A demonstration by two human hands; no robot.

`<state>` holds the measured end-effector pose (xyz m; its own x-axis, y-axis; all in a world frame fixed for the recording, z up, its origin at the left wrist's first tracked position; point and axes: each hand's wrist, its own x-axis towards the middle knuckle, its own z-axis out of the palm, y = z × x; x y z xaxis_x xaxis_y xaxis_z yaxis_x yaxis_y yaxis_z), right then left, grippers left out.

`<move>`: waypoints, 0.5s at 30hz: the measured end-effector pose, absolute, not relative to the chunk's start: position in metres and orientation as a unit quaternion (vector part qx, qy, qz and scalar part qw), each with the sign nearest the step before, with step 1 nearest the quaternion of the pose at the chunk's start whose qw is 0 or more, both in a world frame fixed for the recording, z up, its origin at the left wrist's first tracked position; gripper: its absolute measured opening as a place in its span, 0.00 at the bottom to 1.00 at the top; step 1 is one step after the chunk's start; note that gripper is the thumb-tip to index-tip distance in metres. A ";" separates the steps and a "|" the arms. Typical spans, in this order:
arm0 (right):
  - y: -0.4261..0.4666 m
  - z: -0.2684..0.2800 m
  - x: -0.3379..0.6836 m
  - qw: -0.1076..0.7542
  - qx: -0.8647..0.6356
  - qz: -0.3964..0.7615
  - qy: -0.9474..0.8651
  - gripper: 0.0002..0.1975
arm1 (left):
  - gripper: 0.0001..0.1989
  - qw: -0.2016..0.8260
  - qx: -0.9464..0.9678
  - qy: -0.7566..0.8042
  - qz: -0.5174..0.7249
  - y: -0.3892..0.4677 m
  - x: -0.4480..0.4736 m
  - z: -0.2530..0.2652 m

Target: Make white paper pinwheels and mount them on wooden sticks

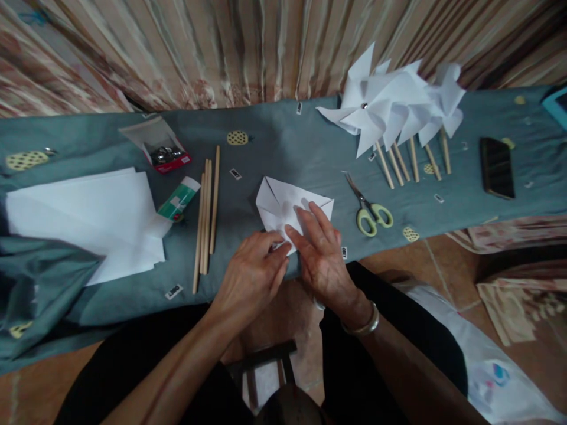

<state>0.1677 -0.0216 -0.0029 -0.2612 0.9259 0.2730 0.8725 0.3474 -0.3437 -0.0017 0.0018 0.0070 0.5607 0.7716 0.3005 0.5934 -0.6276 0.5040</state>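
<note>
A white sheet of paper (283,203), cut in from its corners, lies near the front edge of the cloth-covered table. My left hand (257,265) pinches the near edge of this paper between thumb and fingers. Spread over the same sheet, my right hand (321,248) presses it down with its fingertips, holding nothing. Green-handled scissors (367,206) rest just right of the paper, blades partly apart. To the left lie several thin wooden sticks (207,212) side by side.
Several finished paper pinwheels (390,106) lie at the back right, near a dark phone (497,168). On the left are a stack of white paper (93,215), a green-and-white glue container (179,199) and an opened red box (166,156) of shiny metal pieces. A curtain (266,47) hangs behind.
</note>
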 end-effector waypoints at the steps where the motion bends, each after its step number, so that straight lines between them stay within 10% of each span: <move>1: -0.020 -0.003 0.168 0.222 -0.567 0.061 -0.791 0.19 | 0.10 0.176 0.867 0.394 0.250 0.002 -0.001 0.007; 15: -0.007 0.001 0.166 0.243 -0.566 0.070 -0.784 0.17 | 0.08 0.160 0.882 0.382 0.224 0.004 0.000 0.008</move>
